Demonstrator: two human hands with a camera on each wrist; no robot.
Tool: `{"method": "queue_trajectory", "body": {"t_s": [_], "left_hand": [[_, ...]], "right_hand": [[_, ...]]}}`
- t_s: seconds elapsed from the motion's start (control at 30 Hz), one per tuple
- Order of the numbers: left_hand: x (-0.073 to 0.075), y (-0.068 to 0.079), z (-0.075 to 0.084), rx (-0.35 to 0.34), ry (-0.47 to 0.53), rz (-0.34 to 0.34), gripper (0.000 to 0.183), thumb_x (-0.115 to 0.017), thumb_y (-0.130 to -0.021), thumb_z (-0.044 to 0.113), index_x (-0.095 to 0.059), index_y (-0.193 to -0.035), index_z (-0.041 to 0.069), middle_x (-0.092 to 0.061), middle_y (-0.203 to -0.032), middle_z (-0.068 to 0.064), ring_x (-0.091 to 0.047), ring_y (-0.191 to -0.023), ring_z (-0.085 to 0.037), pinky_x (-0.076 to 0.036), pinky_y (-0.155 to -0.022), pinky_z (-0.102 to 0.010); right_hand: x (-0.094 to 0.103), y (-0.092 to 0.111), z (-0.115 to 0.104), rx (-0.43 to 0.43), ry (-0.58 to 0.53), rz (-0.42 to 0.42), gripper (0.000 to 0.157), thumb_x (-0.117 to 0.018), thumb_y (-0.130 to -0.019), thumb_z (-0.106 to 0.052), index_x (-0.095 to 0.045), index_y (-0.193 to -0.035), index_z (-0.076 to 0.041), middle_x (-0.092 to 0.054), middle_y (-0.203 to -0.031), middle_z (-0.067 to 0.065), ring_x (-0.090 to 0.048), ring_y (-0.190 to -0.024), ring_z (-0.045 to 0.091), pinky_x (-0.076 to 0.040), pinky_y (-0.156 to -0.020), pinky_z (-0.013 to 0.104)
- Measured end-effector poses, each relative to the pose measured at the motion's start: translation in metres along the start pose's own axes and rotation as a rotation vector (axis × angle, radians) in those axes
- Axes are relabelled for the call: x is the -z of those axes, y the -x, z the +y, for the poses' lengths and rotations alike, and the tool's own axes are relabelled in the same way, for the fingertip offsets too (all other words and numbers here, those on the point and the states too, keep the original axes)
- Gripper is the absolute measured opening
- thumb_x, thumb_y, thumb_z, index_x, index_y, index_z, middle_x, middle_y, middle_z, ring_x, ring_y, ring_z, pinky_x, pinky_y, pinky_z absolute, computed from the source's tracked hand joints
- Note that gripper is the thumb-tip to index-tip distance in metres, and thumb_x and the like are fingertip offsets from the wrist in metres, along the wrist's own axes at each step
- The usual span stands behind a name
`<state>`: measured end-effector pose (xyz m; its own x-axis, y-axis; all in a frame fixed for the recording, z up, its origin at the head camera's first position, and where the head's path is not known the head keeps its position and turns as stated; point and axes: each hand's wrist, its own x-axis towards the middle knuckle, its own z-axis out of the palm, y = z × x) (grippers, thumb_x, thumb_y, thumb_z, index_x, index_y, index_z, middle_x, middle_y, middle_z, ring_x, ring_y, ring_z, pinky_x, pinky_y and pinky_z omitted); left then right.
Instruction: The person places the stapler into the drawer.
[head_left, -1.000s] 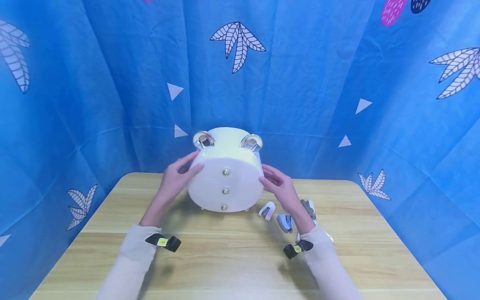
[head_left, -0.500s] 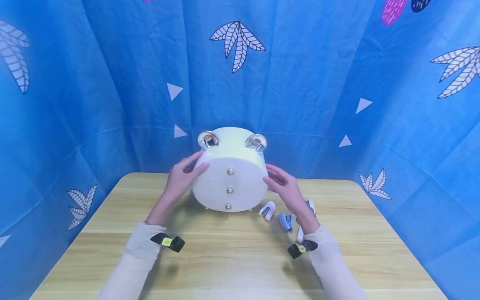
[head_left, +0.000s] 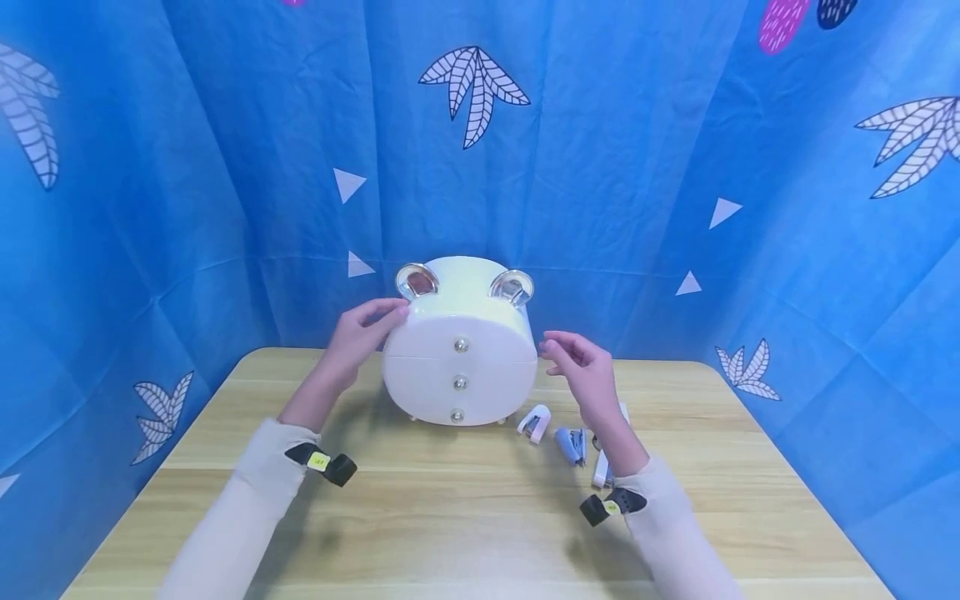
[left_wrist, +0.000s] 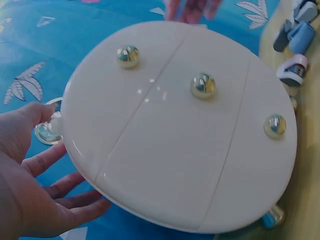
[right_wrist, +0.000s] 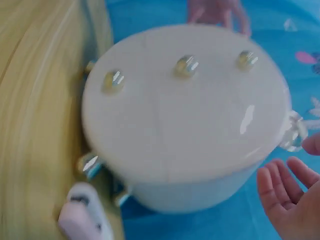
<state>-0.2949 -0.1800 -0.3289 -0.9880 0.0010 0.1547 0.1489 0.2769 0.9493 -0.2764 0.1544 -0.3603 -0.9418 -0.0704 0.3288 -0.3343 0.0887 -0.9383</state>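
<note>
A white oval drawer box (head_left: 431,383) with three gold knobs and two shiny ear-shaped pieces stands on short feet at the back of the table. By its upper left side, below the left ear (head_left: 417,282), is my left hand (head_left: 356,337). In the left wrist view its fingers (left_wrist: 75,200) are spread loosely beside the box; whether they touch it is unclear. My right hand (head_left: 588,371) hovers just off the right side with a gap between, fingers loosely bent and holding nothing. In the right wrist view the box (right_wrist: 175,125) is slightly blurred.
Right of the box lie small staplers: a pink-and-white one (head_left: 534,423), a blue one (head_left: 572,446) and a white one (head_left: 602,471) partly behind my right forearm. A blue patterned curtain (head_left: 600,167) surrounds the wooden table (head_left: 450,517).
The box shifted slightly right between the first two frames, then stayed put. Since then my right hand has come away from its side, and my left hand has slid up toward the ear.
</note>
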Motion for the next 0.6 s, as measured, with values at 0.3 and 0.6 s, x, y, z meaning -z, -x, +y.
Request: {"method": "queue_trajectory", "body": {"t_s": [0.3, 0.6], "left_hand": [[0.004, -0.032, 0.004, 0.031, 0.032, 0.005, 0.057, -0.067, -0.083, 0.046, -0.056, -0.128, 0.013, -0.057, -0.128, -0.010, -0.053, -0.119, -0.025, -0.048, -0.097, -0.045], [0.005, -0.046, 0.008, 0.057, 0.038, -0.015, 0.053, -0.071, -0.079, 0.047, -0.064, -0.115, 0.008, -0.062, -0.115, -0.009, -0.054, -0.115, -0.025, -0.052, -0.092, -0.045]], "right_hand": [[-0.029, 0.005, -0.015, -0.269, -0.248, -0.261, 0.040, -0.055, -0.095, -0.031, -0.060, -0.117, 0.002, -0.069, -0.089, 0.007, -0.066, -0.077, 0.017, -0.057, -0.068, 0.029], [-0.072, -0.015, -0.011, -0.430, -0.359, -0.470, 0.047, -0.048, -0.097, -0.036, -0.054, -0.125, 0.002, -0.067, -0.114, 0.013, -0.065, -0.104, 0.026, -0.054, -0.087, 0.036]]}}
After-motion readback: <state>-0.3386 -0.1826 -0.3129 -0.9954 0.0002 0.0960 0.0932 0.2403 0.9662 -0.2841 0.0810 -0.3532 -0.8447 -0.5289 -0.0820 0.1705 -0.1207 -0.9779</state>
